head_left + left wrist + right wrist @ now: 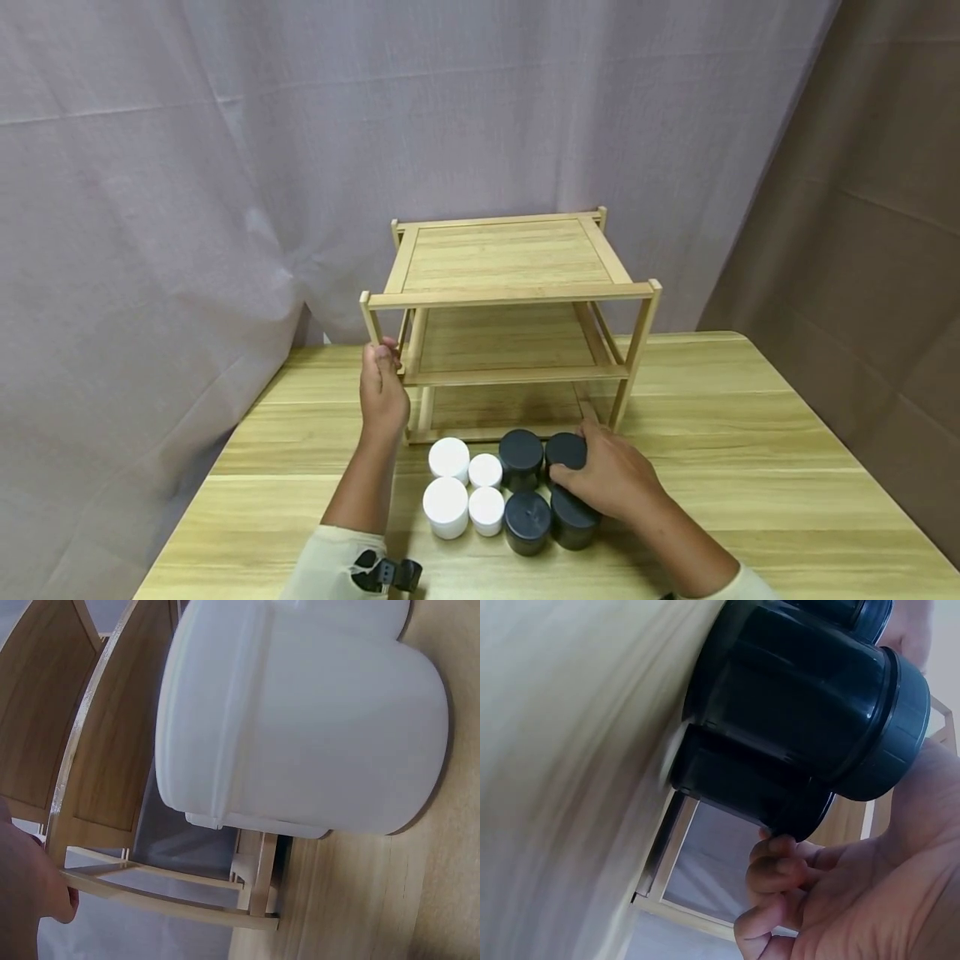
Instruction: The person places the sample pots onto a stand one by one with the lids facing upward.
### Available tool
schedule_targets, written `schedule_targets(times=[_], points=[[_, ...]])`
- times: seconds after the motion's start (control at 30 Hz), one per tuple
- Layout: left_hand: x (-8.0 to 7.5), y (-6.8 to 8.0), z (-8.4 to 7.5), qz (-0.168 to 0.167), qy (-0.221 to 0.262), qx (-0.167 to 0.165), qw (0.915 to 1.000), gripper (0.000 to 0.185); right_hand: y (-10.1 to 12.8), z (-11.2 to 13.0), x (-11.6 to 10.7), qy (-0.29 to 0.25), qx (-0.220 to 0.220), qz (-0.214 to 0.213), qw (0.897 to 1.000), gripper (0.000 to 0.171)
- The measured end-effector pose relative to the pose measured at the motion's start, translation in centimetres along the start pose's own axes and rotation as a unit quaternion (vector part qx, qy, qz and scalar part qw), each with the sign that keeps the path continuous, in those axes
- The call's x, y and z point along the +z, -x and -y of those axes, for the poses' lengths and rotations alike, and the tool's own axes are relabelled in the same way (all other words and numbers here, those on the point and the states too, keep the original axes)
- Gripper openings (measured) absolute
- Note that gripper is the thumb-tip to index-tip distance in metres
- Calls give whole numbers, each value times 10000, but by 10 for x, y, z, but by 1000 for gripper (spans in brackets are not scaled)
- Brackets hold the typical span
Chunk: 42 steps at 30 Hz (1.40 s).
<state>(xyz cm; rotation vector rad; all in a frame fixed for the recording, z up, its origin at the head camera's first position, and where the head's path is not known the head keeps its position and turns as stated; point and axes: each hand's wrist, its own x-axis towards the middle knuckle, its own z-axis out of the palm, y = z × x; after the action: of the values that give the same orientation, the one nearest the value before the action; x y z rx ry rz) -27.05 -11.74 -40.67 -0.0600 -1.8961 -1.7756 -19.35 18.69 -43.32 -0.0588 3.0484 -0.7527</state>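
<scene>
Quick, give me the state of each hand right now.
Left hand: grips the wooden rack at its front left post.
Right hand: fingers curled around a black jar.

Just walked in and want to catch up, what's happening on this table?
A person steadies a three-tier wooden shelf rack with the left hand, gripping its front left post. The right hand curls around a round black lidded jar in a cluster of four black and four white jars on the light wooden table before the rack. The shelves in view hold nothing.
</scene>
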Motion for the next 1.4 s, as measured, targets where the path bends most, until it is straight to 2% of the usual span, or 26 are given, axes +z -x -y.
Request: schedule_targets(times=[0.2, 0.47, 0.73, 0.93, 1.23, 1.4], points=[[-1, 1, 1, 12, 53, -81, 10000, 37, -3, -2, -2, -47, 69, 64, 9999, 78], [-1, 1, 2, -42, 7, 66, 10000, 38, -6, -8, -5, -166, -163, -51, 9997, 58], [-1, 1, 3, -141, -380, 68, 9992, 40, -9, -17, -12, -439, -584, 134, 9972, 58], [-2, 2, 4, -134, -468, -42, 9988, 41, -11, -21, -14, -632, -708, 78, 9955, 52], [-2, 3, 8, -63, -500, 1, 9987, 41, -10, -23, -19, -866, -881, -355, 9917, 46], [-2, 2, 7, -99, -517, 106, 9986, 41, -9, -25, -25, -571, -1225, -707, 9883, 48]])
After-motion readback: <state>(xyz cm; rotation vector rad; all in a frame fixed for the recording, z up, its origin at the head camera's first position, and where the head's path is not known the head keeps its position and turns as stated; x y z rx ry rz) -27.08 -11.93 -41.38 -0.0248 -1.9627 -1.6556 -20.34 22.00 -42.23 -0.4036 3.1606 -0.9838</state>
